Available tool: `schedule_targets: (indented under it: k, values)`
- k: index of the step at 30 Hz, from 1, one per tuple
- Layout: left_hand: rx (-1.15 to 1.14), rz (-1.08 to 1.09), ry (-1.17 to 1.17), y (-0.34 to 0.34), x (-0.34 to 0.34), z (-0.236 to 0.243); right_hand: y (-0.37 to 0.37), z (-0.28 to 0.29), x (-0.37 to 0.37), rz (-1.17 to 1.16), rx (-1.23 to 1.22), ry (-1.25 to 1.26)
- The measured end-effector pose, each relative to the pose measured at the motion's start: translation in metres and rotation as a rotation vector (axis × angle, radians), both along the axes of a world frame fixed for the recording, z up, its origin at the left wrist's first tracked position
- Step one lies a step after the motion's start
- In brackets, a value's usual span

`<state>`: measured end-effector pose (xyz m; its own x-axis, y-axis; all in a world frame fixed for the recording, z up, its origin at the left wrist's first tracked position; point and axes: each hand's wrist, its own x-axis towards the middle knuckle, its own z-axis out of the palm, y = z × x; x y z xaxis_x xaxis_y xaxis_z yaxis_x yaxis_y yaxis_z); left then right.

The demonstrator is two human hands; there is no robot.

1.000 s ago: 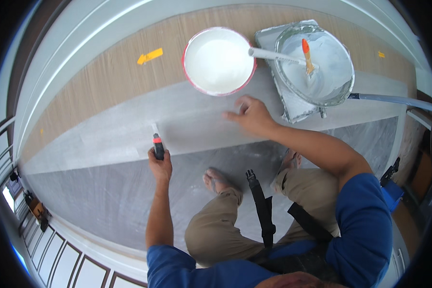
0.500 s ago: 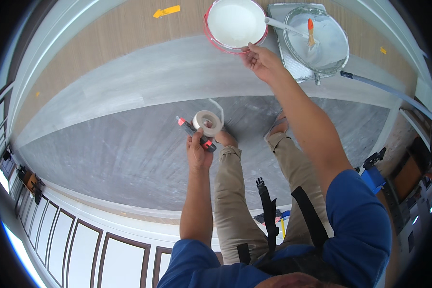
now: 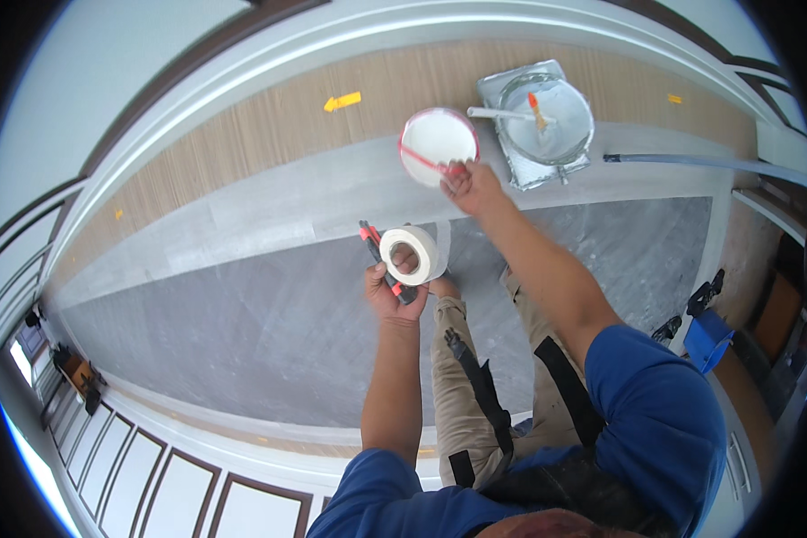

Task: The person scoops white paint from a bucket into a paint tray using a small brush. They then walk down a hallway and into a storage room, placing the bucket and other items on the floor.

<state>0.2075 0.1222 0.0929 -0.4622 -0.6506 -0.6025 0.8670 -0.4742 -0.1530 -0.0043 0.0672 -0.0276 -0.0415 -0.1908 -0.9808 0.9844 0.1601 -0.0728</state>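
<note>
"Firstly, how are the hands disposed?"

"Left hand: fingers closed around a black-and-red utility knife, with a roll of white joint tape in the same grasp; both are clear of the floor. Right hand: blurred, but apparently curled around the red bail handle of a paint bucket."

"And the bucket's position?"

"Toward the floor's far edge, right of its middle, with white paint or compound inside. Just to its right, a second, coated bucket stands on a silvery tray; within it leans an orange-tipped brush, beside a white rod. Nearer the floor's right edge lies a grey pole."

"Which step is represented?"

"Probably the taking up of the bucket by its handle, the knife and tape being kept in the other hand. Any lift would call for a steady, level pull, as the contents are uncovered and could slop."

"Are there labels or lettering?"

"None legible. A yellow arrow marker near the floor's far edge points left; a smaller yellow marker lies toward the far right corner. Whether either bears print cannot be told at this size."
</note>
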Motion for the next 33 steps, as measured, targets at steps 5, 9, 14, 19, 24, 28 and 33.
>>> schedule_targets:
  k: [5,9,14,19,24,28,33]
  values:
    - [0.067,-0.035,0.094,0.009,-0.03,0.02,0.054,0.096,0.011,0.09,0.013,-0.047]
    - [0.177,-0.117,-0.083,0.049,-0.055,0.057,0.113,0.153,-0.001,0.11,0.036,-0.104]
    - [0.225,-0.193,-0.245,0.118,-0.075,0.118,0.19,0.203,-0.001,0.166,-0.174,-0.259]
    - [0.265,-0.267,-0.074,0.177,-0.074,0.177,0.261,0.255,-0.028,0.201,-0.1,-0.396]
    - [0.219,-0.126,-0.222,0.175,-0.06,0.228,0.307,0.292,-0.153,0.386,-0.4,-0.24]
    - [0.155,-0.146,-0.18,0.176,-0.057,0.262,0.262,0.342,-0.377,0.402,0.105,0.986]
    - [0.142,-0.037,-0.289,0.205,-0.024,0.286,0.18,0.46,-0.599,0.357,0.441,2.005]
